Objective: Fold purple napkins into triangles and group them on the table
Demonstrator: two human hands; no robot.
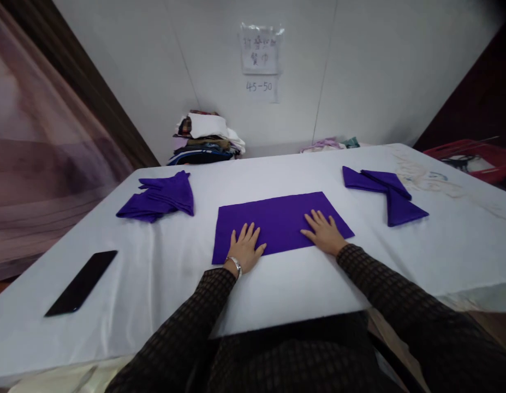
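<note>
A purple cloth (277, 224) lies flat as a rectangle on the white-covered table (174, 295). My left hand (245, 250) rests with fingers spread on its left part, near the front edge; a silver band circles that wrist. On the right part lies my right hand (324, 233), palm down, fingers apart. Neither hand grips anything. To the left is a loose heap of purple cloth (165, 197). Farther right, more purple cloth (394, 194) is folded into angular, pointed shapes.
A black phone-like slab (81, 284) lies at the table's left. Behind the table are a stack of folded clothes (207, 139) and some pinkish cloth (324, 144). A red basket (474, 155) stands beyond the right edge. Paper signs (260, 54) hang on the wall.
</note>
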